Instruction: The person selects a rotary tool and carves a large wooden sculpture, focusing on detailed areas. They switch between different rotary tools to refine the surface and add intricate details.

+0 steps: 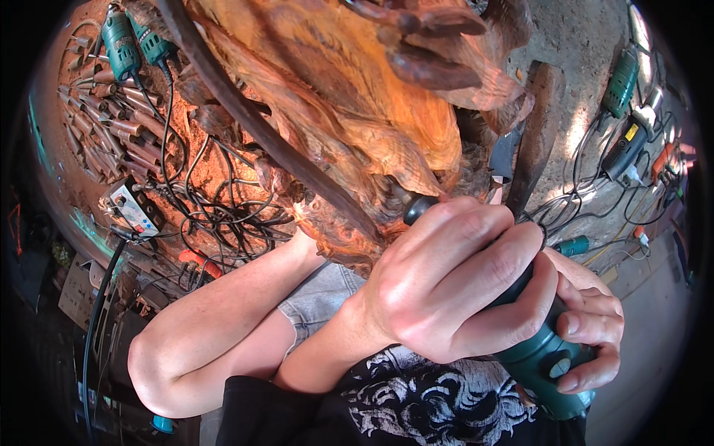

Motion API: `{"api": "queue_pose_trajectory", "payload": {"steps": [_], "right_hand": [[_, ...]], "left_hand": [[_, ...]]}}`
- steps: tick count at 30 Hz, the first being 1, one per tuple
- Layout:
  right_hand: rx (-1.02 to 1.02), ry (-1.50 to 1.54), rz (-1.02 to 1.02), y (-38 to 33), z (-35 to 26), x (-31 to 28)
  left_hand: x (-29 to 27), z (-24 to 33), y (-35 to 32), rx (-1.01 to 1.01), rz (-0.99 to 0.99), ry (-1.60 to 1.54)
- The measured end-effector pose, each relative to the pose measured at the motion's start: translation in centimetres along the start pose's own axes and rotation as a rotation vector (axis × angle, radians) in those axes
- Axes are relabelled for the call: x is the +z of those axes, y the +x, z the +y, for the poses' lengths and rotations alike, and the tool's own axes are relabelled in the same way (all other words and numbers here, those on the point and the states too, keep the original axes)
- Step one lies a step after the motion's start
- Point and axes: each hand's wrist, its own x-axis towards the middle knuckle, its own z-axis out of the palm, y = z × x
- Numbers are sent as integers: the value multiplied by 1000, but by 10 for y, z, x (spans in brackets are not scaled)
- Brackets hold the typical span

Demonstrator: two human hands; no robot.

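Left hand (454, 290), just off center toward 4 o'clock, is curled tightly around the black front part of a green corded-type power tool (550, 390). Right hand (596, 331), farther out at 4 o'clock, is clasped on the same tool's green housing, its fingertips pressed against the side. The tool slants, its green body at 4 o'clock and its front toward the center. A black rounded end (420, 209) shows just past the left knuckles, near the wood; the left hand hides how it joins the tool.

At 12 o'clock, a large orange-brown wood carving (335, 67) with rippled grain reaches down close to the left hand. A dark curved strip (275, 141) runs along it from 11 o'clock toward the center.

At 10 o'clock lie 2 more green power tools (120, 46), above a pile of brown cylindrical pieces (111, 126). Tangled black cables (223, 204) and a white-faced control box (132, 208) sit toward 9 o'clock. At 2 o'clock rests another green power tool (621, 83). Denim shorts (320, 293) show at 7 o'clock.
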Motion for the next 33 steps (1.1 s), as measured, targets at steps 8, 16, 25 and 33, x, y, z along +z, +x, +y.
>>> {"api": "queue_pose_trajectory", "payload": {"steps": [8,16,25,33], "right_hand": [[-115,-72,110,6,12,12],[-214,-64,110,8,19,5],[-227,-149,203,14,21,19],[-140,-134,233,21,16,24]], "left_hand": [[0,1,0,-17,-11,-29],[-6,8,1,-84,-64,-21],[-8,10,3,-138,-73,-28],[-4,9,2,-121,-55,-49]]}}
